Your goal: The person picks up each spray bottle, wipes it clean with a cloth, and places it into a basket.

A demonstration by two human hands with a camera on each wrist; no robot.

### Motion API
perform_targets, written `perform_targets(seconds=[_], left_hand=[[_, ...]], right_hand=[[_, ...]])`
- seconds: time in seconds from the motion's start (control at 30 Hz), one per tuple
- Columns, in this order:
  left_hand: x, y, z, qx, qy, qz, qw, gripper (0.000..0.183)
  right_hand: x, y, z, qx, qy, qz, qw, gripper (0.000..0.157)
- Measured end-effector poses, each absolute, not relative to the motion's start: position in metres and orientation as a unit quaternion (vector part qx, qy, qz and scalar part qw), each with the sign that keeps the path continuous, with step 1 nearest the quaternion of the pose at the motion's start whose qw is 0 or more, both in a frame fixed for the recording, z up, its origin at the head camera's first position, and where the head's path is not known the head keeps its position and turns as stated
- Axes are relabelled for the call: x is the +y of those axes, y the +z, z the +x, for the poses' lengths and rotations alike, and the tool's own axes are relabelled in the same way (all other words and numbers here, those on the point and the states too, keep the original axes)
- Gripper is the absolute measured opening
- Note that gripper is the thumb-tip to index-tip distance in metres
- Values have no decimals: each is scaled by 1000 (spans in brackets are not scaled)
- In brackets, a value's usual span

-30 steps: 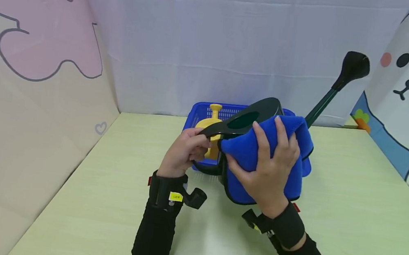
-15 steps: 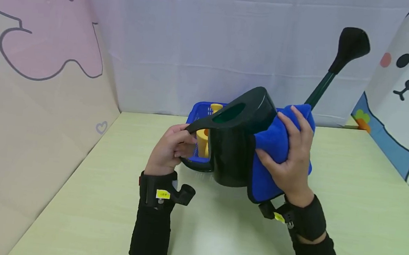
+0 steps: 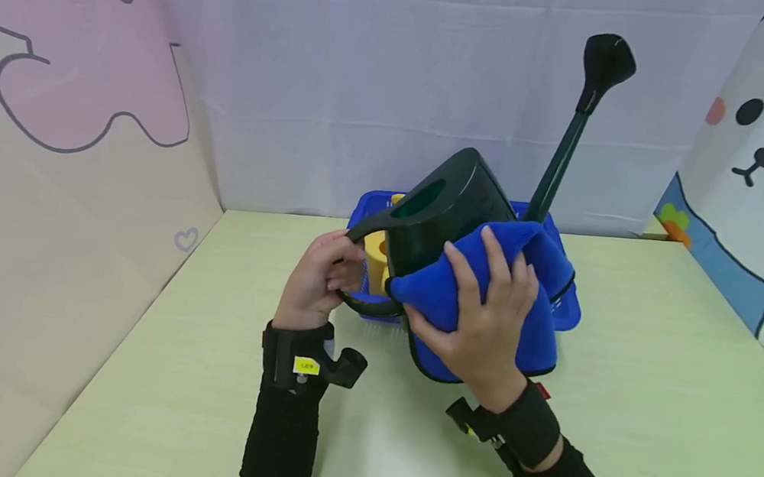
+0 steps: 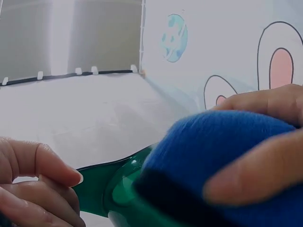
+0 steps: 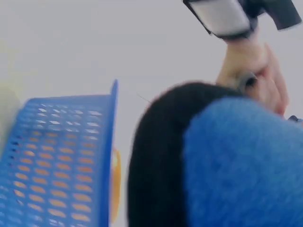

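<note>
A dark green watering can is held up over the middle of the table, tilted, its long spout with a black rose rising to the upper right. My left hand grips the can's looped handle with curled fingers. Against the can's body my right hand holds a blue cloth with black edging, thumb to the left and fingers spread over the folds. In the left wrist view the cloth hides much of the can. The right wrist view shows mostly the cloth, close up.
Behind the can stands a blue perforated basket, partly hidden by the can and cloth. Yellow objects show inside it on the left. The light table ends at a white curtain at the back, with cartoon-printed sheets on either side.
The can has shifted left and turned, its spout now more upright. My right hand slid the cloth right along the can, then back left and down over its body.
</note>
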State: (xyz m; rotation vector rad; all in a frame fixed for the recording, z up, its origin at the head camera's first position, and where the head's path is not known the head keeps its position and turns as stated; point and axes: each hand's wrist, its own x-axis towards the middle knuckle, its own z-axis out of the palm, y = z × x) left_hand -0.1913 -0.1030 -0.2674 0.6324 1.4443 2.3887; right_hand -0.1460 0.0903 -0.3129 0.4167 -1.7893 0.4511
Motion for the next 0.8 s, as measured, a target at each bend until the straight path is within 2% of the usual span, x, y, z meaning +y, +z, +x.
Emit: perform_targets(seconds=[0.23, 0.43, 0.57, 0.8], left_hand=[[-100, -274, -189, 492, 829, 228, 138, 30], [-100, -276, -188, 486, 827, 242, 146, 30], [-101, -276, -187, 486, 827, 242, 145, 30], [-109, -274, -184, 485, 825, 255, 141, 28]], right_hand=[[70, -331, -140, -759, 63, 171, 625, 61], [80, -325, -144, -746, 122, 183, 628, 59], [101, -314, -151, -736, 236, 204, 600, 66], [146, -299, -157, -738, 387, 228, 504, 77]])
